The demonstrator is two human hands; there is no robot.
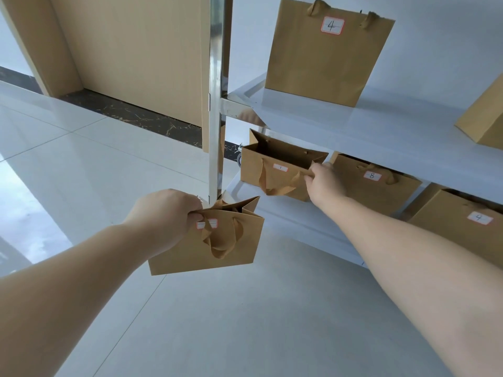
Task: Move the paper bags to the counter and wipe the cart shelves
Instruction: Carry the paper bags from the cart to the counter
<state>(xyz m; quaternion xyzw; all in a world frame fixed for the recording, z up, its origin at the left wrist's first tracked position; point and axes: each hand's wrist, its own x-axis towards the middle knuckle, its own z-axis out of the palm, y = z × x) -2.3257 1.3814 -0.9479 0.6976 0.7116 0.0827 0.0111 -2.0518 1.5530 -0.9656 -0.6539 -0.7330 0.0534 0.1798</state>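
My left hand (166, 216) is closed on the top edge of a small brown paper bag (196, 251), which hangs in the air in front of the cart's steel corner post (216, 104). My right hand (324, 180) pinches the rim of another small brown bag labelled 1 (275, 183) standing at the left end of the cart's lower shelf (294, 219). Beside it on that shelf stand a bag labelled 8 (381, 189) and a bag labelled 4 (468, 229). On the upper shelf (353, 123) a taller bag labelled 4 (324, 55) stands upright.
Part of another brown bag (484, 121) shows at the right edge of the upper shelf. A wooden door (130, 50) and a dark marble threshold (130, 115) lie behind the cart. Pale glossy floor tiles (217, 322) spread below my arms.
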